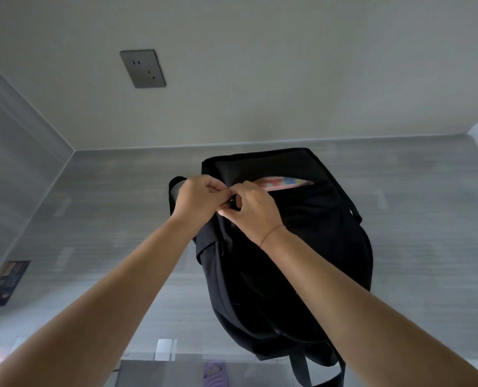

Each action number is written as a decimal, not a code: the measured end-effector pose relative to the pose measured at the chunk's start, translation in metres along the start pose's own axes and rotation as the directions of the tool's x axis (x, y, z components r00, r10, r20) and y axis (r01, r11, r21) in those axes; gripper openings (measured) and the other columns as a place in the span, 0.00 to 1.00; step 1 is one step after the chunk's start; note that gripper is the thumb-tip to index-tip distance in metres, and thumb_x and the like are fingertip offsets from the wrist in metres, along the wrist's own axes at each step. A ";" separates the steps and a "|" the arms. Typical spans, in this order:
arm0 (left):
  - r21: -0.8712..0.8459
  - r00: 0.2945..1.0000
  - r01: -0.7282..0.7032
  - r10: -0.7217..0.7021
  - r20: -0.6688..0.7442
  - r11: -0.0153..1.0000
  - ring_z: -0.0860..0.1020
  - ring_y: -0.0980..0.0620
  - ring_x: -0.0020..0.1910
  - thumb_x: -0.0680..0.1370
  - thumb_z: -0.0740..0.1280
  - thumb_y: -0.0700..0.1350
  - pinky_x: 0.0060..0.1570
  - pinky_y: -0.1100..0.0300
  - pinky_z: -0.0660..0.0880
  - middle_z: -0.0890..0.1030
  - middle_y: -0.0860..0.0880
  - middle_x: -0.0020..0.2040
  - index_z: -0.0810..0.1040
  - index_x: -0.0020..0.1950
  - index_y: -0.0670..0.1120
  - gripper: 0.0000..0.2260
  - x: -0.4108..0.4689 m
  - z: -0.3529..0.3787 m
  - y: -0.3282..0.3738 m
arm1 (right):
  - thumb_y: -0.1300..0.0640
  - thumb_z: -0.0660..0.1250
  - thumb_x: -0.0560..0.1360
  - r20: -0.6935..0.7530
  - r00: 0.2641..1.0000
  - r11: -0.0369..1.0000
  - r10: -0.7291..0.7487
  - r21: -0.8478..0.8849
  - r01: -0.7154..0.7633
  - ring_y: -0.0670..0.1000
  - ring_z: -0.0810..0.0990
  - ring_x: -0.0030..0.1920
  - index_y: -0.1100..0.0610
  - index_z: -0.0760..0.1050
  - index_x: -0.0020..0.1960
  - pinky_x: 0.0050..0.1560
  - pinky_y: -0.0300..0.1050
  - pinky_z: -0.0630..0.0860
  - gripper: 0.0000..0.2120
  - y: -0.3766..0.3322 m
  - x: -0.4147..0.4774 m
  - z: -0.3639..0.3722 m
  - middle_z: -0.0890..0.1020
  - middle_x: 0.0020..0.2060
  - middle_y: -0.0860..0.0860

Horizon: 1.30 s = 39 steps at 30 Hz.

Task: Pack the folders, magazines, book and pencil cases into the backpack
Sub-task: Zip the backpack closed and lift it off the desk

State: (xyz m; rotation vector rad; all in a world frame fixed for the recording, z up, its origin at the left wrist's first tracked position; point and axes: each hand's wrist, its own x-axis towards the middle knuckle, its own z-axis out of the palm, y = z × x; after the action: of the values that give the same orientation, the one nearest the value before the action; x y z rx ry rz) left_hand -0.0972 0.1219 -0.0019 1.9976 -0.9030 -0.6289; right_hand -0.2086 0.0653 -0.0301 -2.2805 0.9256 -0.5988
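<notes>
Backpack (302,261), black: on tabletop (114,219), long axis near edge to far edge, top farthest. Left hand (201,199) pinches its fabric, right hand (256,212) the zipper pull (232,203), at the opening's left end; unclosed slit runs rightward, colourful contents (282,182) showing.

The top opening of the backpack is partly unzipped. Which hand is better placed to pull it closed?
Probably the right hand: it pinches at the zipper pull, and the gap in the backpack runs toward its side. The left hand grips the fabric beside it and can brace.
</notes>
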 end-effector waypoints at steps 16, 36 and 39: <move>0.373 0.929 -0.364 0.363 0.074 0.854 0.74 0.55 0.43 0.70 0.73 0.44 0.39 0.66 0.66 0.78 0.53 0.44 0.76 0.49 0.46 0.11 -0.007 0.030 -0.033 | 0.65 0.66 0.73 -0.163 0.984 0.981 0.076 0.190 -0.045 0.41 0.76 0.35 0.54 0.78 0.49 0.39 0.25 0.72 0.08 0.018 -0.015 -0.006 0.78 0.35 0.45; 0.386 0.819 -0.574 0.497 0.288 0.722 0.66 0.60 0.34 0.70 0.75 0.42 0.40 0.66 0.62 0.71 0.55 0.33 0.74 0.39 0.42 0.10 0.007 0.013 -0.024 | 0.64 0.69 0.71 -0.114 0.957 0.931 0.267 0.287 -0.226 0.43 0.83 0.33 0.56 0.81 0.43 0.40 0.37 0.80 0.05 0.042 -0.010 -0.042 0.84 0.34 0.49; 0.415 0.835 -0.550 0.488 0.255 0.725 0.65 0.62 0.33 0.69 0.75 0.38 0.41 0.60 0.63 0.67 0.57 0.31 0.72 0.36 0.42 0.11 0.005 0.001 -0.043 | 0.66 0.65 0.69 -0.229 0.877 0.891 0.422 0.283 -0.355 0.53 0.84 0.36 0.57 0.80 0.41 0.47 0.49 0.81 0.07 0.071 -0.001 -0.080 0.85 0.36 0.55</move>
State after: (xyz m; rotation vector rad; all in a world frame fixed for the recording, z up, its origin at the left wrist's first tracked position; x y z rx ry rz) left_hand -0.0786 0.1342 -0.0391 1.9762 -1.7624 -0.2155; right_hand -0.2895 -0.0040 -0.0208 -1.7537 1.3396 -0.8173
